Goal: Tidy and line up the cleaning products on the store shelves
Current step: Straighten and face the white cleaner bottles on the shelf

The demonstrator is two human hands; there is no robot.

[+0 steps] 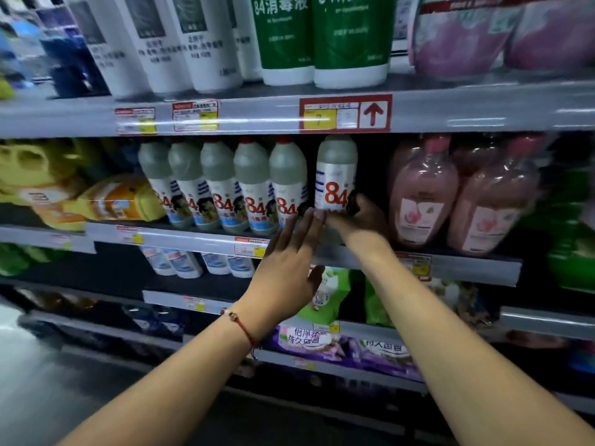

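The 84 bottle [336, 175] has its base hidden behind the right hand [357, 217]. Above it, the green bottles [322, 37] and white bottles [180, 43] are cut off by the top edge. Price tags [193, 115] are too blurred to read.

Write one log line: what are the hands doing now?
right hand: grips 84 bottle low | left hand: flat, fingertips at bottle base | row of 84 bottles: lined up leftward

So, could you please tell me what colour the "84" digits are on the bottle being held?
Red, on the bottle; head view.
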